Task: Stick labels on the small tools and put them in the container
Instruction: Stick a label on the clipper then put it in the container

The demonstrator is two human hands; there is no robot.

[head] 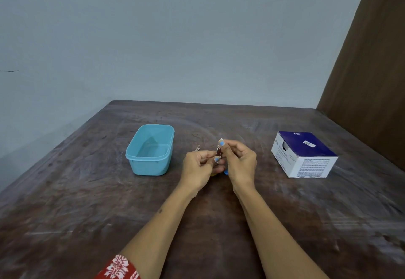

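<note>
**A:** What is closest to you?

**B:** Your red sleeve with white flowers, down at the near edge of the table. Both your bare arms reach out from there toward the middle of the table.

**A:** What are your hands doing?

**B:** They meet in the middle, held just above the tabletop. Your left hand has its fingers curled around a small metal tool, thin and shiny, standing almost straight up. Your right hand pinches the top part of the same tool with thumb and finger. The tool is partly hidden by your fingers, so I cannot tell exactly what kind it is, and I cannot tell if a label is on it.

**A:** Is anything behind your hands?

**B:** A bit of something thin and metal pokes out just past your left hand. It is too small to name.

**A:** And the container?

**B:** The light blue plastic tub sits to the left of your hands, nearer the left edge, with its lid off. A blue and white cardboard box sits well apart on the right side.
</note>
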